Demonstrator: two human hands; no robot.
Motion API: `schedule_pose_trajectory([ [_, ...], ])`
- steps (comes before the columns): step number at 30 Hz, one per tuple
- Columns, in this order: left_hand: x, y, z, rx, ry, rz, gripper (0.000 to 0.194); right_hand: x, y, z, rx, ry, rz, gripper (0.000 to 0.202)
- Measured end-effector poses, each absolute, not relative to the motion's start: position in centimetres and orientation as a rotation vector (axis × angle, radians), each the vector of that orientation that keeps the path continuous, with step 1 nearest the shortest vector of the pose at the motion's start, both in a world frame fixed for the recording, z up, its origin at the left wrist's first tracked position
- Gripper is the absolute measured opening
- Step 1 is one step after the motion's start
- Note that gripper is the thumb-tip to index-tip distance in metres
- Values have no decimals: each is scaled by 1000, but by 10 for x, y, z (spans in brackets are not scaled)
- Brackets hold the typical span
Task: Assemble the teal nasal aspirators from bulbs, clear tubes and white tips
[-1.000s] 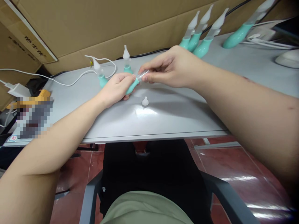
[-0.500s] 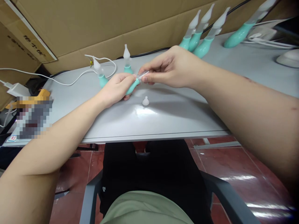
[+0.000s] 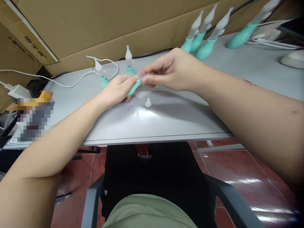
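Observation:
My left hand [image 3: 122, 87] is closed around the teal bulb of a nasal aspirator [image 3: 133, 89], tilted up to the right. My right hand [image 3: 163, 71] pinches the clear tube [image 3: 144, 76] at the bulb's mouth; its lower end meets the bulb, partly covered by my fingers. A small white cone-shaped tip [image 3: 148, 103] stands on the table just below my hands. Behind my left hand are two whole aspirators with white tips, one at the left [image 3: 102, 74] and one farther back [image 3: 129, 61].
Several more teal aspirators [image 3: 206, 49] lean at the back right by the cardboard wall [image 3: 118, 28]. A white cable [image 3: 76, 83] runs across the left of the grey table [image 3: 123, 126]. A yellow object [image 3: 45, 96] and a blurred patch lie at the left edge. A white mouse-like object [image 3: 294, 59] is far right.
My right hand has shifted slightly left with the clear tube, toward the bulb. My left hand and the bulb have moved very little.

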State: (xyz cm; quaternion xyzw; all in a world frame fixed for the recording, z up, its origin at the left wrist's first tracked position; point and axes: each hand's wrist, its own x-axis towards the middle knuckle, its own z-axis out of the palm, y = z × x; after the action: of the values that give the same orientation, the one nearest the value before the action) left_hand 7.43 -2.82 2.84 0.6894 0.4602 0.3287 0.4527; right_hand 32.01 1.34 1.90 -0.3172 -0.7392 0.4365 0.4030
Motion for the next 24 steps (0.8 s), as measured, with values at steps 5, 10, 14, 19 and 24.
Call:
schedule_pose_trajectory([
  [5, 73, -28, 27, 1646, 1043, 808, 54, 321, 10, 23, -837, -2024, 993, 12],
  [10, 70, -25, 25, 1641, 1027, 833, 54, 319, 8, 22, -824, -2001, 1009, 9],
  [14, 71, -23, 24, 1628, 1004, 892, 53, 315, 9, 27, -851, -1996, 1001, 11],
  [19, 73, -17, 23, 1633, 974, 927, 39, 324, 6, 44, -1010, -1974, 939, 36],
  [24, 73, -12, 22, 1597, 1063, 957, 31, 337, 7, 49, -1089, -2299, 994, 44],
])
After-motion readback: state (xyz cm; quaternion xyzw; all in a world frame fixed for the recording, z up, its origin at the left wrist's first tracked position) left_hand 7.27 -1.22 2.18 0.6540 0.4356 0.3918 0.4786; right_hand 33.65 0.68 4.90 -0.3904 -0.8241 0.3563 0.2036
